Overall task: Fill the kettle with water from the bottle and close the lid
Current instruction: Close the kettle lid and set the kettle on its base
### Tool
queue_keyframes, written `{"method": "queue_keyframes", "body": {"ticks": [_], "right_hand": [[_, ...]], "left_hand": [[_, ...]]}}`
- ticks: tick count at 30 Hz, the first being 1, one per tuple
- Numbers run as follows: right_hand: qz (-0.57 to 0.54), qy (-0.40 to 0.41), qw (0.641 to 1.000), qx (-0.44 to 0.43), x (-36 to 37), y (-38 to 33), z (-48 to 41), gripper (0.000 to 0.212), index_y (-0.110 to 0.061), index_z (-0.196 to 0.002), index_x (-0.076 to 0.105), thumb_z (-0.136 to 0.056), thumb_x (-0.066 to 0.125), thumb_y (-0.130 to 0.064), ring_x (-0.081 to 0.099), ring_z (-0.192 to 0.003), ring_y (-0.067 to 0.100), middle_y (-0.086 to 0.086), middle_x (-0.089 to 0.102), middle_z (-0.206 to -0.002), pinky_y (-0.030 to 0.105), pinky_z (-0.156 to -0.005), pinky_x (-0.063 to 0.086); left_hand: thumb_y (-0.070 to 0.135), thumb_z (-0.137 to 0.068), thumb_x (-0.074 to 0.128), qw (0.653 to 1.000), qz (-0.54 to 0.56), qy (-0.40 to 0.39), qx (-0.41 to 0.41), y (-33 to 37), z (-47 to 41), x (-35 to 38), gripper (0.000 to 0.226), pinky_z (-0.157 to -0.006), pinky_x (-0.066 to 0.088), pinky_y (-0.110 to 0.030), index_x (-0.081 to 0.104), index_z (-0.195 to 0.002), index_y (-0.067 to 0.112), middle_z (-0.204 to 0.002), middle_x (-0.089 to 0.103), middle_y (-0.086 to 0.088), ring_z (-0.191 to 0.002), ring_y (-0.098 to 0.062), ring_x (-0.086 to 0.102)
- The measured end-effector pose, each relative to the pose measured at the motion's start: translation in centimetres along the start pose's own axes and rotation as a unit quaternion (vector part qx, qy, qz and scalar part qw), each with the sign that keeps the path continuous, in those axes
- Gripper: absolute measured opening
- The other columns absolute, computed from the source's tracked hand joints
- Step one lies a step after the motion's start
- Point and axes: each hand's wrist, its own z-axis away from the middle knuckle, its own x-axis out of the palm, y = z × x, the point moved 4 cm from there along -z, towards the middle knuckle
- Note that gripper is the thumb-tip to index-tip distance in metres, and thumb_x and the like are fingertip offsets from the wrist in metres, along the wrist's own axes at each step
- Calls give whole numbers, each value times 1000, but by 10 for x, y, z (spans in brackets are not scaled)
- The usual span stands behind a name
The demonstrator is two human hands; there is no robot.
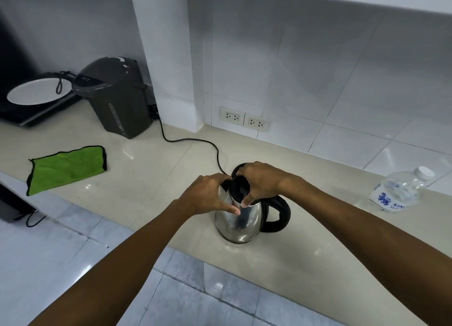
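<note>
A steel kettle [241, 221] with a black handle stands near the front edge of the beige counter [151, 178]. Its black lid [241, 185] is tilted up at the top. My left hand [208, 194] grips the kettle's upper body on the left, thumb against the steel. My right hand [260, 181] is curled over the lid from the right, fingers on its rim and thumb pointing down. A clear plastic water bottle [401, 190] with a white cap and a blue label lies at the right, capped, away from both hands.
A green cloth [66, 169] lies at the left. A dark hot-water dispenser [115, 95] stands at the back left, its black cord [195, 142] running towards the kettle. Behind it is a white plate [36, 92] on a black appliance. Two wall sockets [244, 119] sit low on the tiles.
</note>
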Motion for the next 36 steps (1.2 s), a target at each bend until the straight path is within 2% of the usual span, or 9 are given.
{"method": "queue_keyframes", "body": {"ticks": [3,8,11,17,25,27,29,33,36], "right_hand": [[-31,10,999,3,3,7,1,80,-18,-128,60,-64,87,-58,57,-111,23,2,63,-119,38,-92,52],[-194,55,979,38,21,35,21,100,-21,-146,47,-64,84,-65,55,-126,19,-1,58,-138,27,-96,46],[-266,70,957,91,43,54,42,106,-24,-151,42,-64,81,-71,55,-122,13,-1,57,-143,19,-88,43],[-354,92,913,183,86,85,76,86,-32,-140,53,-67,80,-70,63,-109,10,-4,63,-130,25,-91,48],[-410,172,859,254,132,80,102,28,-35,-104,67,-84,76,-53,69,-91,-5,-16,73,-101,5,-67,44],[-428,210,836,271,140,73,105,24,-35,-106,67,-88,74,-48,69,-88,-10,-17,73,-100,1,-67,42],[-437,238,820,282,146,65,106,27,-33,-114,66,-91,71,-47,70,-91,-1,-15,72,-103,2,-68,43],[-447,273,801,289,158,50,103,32,-30,-126,57,-99,59,-47,65,-101,16,-2,71,-108,22,-79,47],[-451,306,785,294,158,42,103,32,-27,-130,56,-101,58,-41,66,-101,21,1,71,-106,25,-80,46]], "left_hand": [[75,-57,90,1000,4,-2,-4,0,-1,1,106,-106,53,-40,59,-144,25,-139,67,7,-125,-16,63],[79,-57,86,1000,4,-11,-6,-4,0,6,110,-109,51,-44,54,-148,26,-144,63,7,-129,-17,60],[80,-57,85,1000,6,-13,-1,-6,0,8,108,-108,52,-44,54,-147,29,-142,63,9,-128,-15,60],[78,-56,88,999,39,-4,14,-9,-1,10,101,-105,53,-39,58,-141,33,-129,64,15,-118,-9,62],[82,-49,88,986,162,30,-25,-24,10,27,98,-94,46,-21,50,-132,47,-123,61,30,-115,4,58],[76,-49,92,981,186,37,-38,-28,12,33,98,-96,47,-21,48,-132,47,-121,61,32,-116,8,58],[69,-52,96,974,215,40,-54,-32,15,38,93,-97,49,-20,50,-130,46,-118,63,31,-114,19,56],[68,-56,94,963,257,29,-72,-32,22,48,74,-88,48,-5,58,-119,50,-110,69,33,-106,30,57],[61,-58,97,953,296,14,-70,-32,20,46,75,-96,54,-16,60,-121,46,-111,71,33,-110,19,63]]}}
